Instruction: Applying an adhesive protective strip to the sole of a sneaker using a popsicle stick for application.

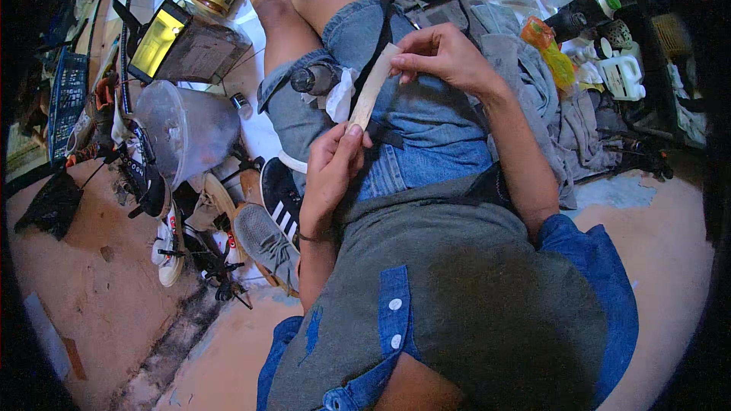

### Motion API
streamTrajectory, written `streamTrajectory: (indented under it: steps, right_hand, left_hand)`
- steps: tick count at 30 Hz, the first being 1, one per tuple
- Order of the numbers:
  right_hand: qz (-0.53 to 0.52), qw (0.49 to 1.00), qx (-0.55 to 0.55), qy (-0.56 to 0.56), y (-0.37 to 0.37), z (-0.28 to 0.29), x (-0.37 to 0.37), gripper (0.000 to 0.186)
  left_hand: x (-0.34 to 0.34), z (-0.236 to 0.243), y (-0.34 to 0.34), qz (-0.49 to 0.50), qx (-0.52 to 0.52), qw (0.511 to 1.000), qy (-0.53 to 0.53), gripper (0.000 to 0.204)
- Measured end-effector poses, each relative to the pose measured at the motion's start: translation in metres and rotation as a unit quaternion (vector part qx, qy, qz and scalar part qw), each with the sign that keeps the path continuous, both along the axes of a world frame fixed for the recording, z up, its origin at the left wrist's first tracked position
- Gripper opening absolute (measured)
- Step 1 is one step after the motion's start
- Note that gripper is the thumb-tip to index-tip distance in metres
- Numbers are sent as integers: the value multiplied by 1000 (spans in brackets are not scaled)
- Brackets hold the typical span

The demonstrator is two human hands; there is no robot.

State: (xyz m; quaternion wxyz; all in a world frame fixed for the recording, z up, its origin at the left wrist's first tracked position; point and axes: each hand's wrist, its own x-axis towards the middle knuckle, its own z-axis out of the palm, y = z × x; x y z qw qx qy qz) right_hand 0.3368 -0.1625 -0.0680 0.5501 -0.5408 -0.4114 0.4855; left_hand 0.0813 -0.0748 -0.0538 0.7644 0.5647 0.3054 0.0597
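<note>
A long, flat, cream-coloured strip [371,91] stretches slantwise over my lap. The fingers of my left hand [333,164] pinch its lower end, thumb on top. At the upper end, my right hand [445,57] holds it between thumb and fingertips. What the strip is made of I cannot tell. Just left of the strip, a crumpled white piece [341,97] lies against a dark, round-ended object [314,79] on my thigh. A black strap [378,53] runs behind the strip over my denim shorts. A thin white curved band [292,161] shows beside my left hand.
Left of my legs stand a cloudy plastic tub [186,125] and a box with a lit yellow screen [158,42]. Several shoes, among them a grey sneaker [266,236], lie close by my left forearm. To the right are grey cloths [525,91], a white jug [623,78] and bottles.
</note>
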Motion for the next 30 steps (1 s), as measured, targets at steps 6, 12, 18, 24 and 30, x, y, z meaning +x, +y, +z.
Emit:
streamTrajectory:
  steps: [6, 12, 18, 24, 30]
  right_hand:
    - [10, 1000, 18, 10, 0, -5, 2, 26]
    - [-64, 991, -14, -113, 3, -3, -6, 23]
    - [-134, 977, -8, -167, 1, 2, -11, 19]
    - [-166, 976, 35, -139, 2, -2, -5, 11]
    - [-177, 978, 8, -108, -8, -1, 3, 7]
  left_hand:
    - [-1, -5, 3, -4, -20, 1000, -18, 32]
    - [6, -3, 3, -47, 83, 995, 28, 28]
    - [32, 11, 5, -30, 426, 903, 53, 28]
    - [22, 21, 7, -73, 423, 900, 77, 28]
    - [-60, 49, 58, -2, 307, 950, 50, 25]
